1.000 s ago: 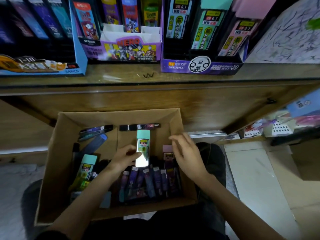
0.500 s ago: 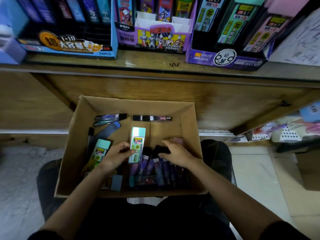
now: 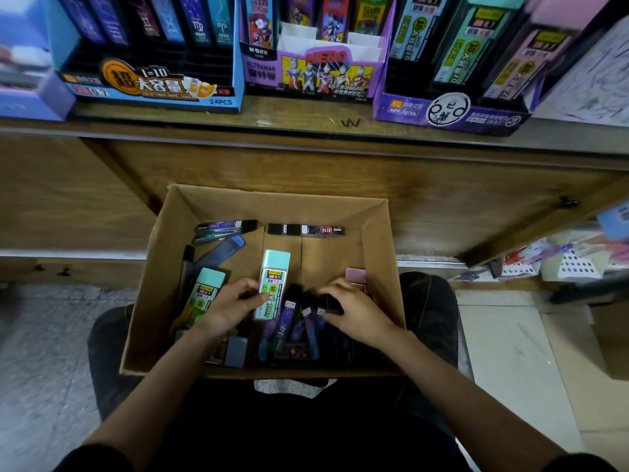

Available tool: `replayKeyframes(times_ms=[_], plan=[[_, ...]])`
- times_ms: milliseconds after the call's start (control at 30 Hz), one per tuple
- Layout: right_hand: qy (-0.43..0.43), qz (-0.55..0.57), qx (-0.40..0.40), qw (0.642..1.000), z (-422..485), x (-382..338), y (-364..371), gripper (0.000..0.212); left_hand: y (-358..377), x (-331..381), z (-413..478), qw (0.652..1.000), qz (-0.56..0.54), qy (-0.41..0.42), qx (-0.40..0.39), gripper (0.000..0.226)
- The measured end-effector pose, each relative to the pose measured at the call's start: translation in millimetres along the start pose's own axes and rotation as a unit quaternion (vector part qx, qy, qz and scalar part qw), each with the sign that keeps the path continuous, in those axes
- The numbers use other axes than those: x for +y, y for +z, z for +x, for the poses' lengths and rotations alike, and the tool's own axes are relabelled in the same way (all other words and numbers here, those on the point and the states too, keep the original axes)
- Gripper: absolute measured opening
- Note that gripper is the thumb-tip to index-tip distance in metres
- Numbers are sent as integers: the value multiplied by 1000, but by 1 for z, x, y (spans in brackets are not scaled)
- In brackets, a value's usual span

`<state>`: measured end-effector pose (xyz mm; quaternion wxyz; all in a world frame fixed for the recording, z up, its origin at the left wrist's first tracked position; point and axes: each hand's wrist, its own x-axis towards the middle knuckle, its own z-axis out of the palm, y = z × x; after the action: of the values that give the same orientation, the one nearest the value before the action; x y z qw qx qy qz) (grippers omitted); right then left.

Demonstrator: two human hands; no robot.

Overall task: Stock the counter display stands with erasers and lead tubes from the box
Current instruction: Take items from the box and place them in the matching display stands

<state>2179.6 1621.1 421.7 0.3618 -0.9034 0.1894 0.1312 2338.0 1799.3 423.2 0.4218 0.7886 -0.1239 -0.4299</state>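
Wooden bench (image 3: 306, 126) carries a blue stand (image 3: 153, 86), hero stand (image 3: 316, 76) and purple stand (image 3: 449, 110), all part-filled. Box (image 3: 377, 253) on the lap holds plenty of stock; judged well short of done. Left grip (image 3: 228, 304) pinches a mint-capped lead tube (image 3: 274, 284) inside the box. Right grip (image 3: 357, 310) curls over the dark lead tubes (image 3: 289, 321); clamped or merely touching, cannot tell.

Dim indoor scene, colours muted. Light from above on counter top (image 3: 306, 120), small pale glare on its surface. Box (image 3: 376, 247) interior shadowed near front wall, dark tubes (image 3: 289, 321) there hard to read. Strong wide-angle bend at edges; left and right borders smeared, out of focus. Centre fairly sharp
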Motion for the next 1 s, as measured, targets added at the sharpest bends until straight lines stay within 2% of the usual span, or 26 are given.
replayKeyframes(times_ms=[133,267,600,733,833,1000], plan=[[16,97,35,995,1,-4,-2,29,1,2,-2,1000,5,5,-9,6],[41,102,16,994,8,-6,0,16,1,3,-3,1000,9,4,-10,5],[119,273,55,953,14,-13,21,24,-1,0,-4,1000,2,-2,3,9],[133,231,66,962,11,-19,29,35,-2,2,-6,1000,-3,-6,-2,15],[118,136,79,980,8,-17,31,39,-3,2,-7,1000,-2,-3,6,17],[84,-31,30,996,14,-14,29,42,-4,4,-8,1000,9,2,-2,19]])
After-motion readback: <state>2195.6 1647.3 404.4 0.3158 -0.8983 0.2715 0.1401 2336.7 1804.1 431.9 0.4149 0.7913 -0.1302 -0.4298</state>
